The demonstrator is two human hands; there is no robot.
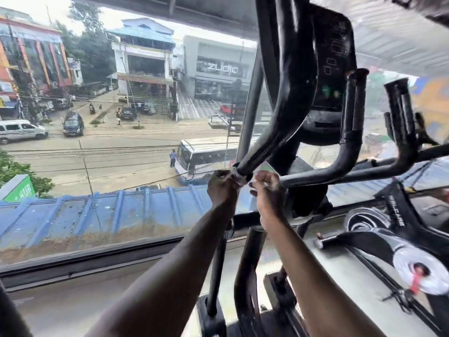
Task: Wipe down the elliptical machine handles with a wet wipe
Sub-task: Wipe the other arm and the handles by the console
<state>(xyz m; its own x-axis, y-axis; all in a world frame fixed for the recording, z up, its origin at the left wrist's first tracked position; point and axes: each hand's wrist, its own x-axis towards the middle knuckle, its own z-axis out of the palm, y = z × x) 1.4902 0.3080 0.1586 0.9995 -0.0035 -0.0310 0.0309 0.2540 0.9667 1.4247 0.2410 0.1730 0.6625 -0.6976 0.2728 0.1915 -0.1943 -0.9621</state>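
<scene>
Left hand (222, 188) and right hand (266, 188), fingers curled pinching a pale crumpled wet wipe (239, 178), wrapped around the curved black elliptical handle (272, 139) base

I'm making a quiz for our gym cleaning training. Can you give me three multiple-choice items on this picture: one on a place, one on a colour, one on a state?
1. Where is the wet wipe?
A. On the floor
B. At the lower end of the long black handle
C. On the console

2. What colour is the roof just outside the window?
A. Blue
B. Red
C. Yellow

3. What is the left hand doing?
A. Hanging open
B. Pressing the glass
C. Gripping the wipe

Answers:
1 B: the white wipe is wrapped round the handle's end.
2 A: its ribbed sheets are blue.
3 C: its fingers curl on the wipe, while the right hand pinches beside it.
</scene>
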